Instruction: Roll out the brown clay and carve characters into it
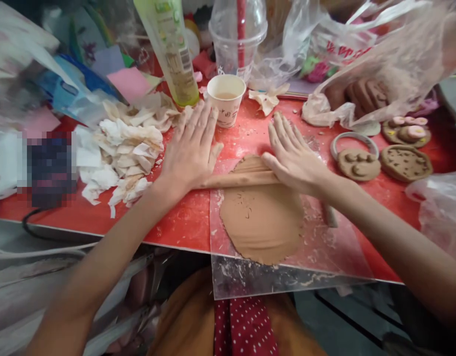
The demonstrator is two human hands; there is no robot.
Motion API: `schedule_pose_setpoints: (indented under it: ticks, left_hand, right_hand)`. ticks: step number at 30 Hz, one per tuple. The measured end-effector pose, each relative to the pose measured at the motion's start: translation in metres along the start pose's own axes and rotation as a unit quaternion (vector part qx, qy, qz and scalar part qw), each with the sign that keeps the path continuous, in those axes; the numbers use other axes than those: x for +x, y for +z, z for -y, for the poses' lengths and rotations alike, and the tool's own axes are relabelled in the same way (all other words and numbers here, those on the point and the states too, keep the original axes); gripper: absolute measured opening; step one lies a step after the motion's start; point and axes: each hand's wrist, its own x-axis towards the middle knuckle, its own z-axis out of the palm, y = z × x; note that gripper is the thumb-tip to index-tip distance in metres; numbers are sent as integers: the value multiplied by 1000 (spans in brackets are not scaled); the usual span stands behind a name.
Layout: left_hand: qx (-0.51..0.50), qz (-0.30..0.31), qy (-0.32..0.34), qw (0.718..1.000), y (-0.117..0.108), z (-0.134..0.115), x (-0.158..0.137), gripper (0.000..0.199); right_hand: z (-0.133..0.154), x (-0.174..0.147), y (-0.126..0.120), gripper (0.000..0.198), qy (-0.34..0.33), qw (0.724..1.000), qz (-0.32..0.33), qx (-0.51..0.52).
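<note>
A flat brown slab of clay (pixel 265 222) with a ragged edge and a few small cracks lies on a clear plastic sheet (pixel 243 282). Across its far part rests a wooden rolling pin (pixel 243 180). My left hand (pixel 193 146) presses on the pin's left end with palm down and fingers stretched forward. On the right end lies my right hand (pixel 293 153), also flat with fingers extended. Both palms hide the pin's ends. A short grey-brown stick (pixel 329 216) shows under my right forearm.
Crumpled tissues (pixel 127 148) are heaped at left. A paper cup (pixel 226 101) of brownish liquid, a green bottle (pixel 172 54) and a plastic cup (pixel 237 34) stand behind. Decorated clay pieces (pixel 406 162), a ring (pixel 354 141) and a plastic bag (pixel 394 64) lie at right. The sheet overhangs the red table's front edge.
</note>
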Motion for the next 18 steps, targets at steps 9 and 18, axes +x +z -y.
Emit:
schedule_pose_setpoints:
  ticks: [9,18]
  left_hand:
    - [-29,94,128,987,-23,-40,-100,57]
    - [-35,23,19,999,0,-10,-8,62]
  right_hand:
    - [47,-109,-34,93,-137,988,67,-31]
    - [3,38,-2,87,17,997,-9,75]
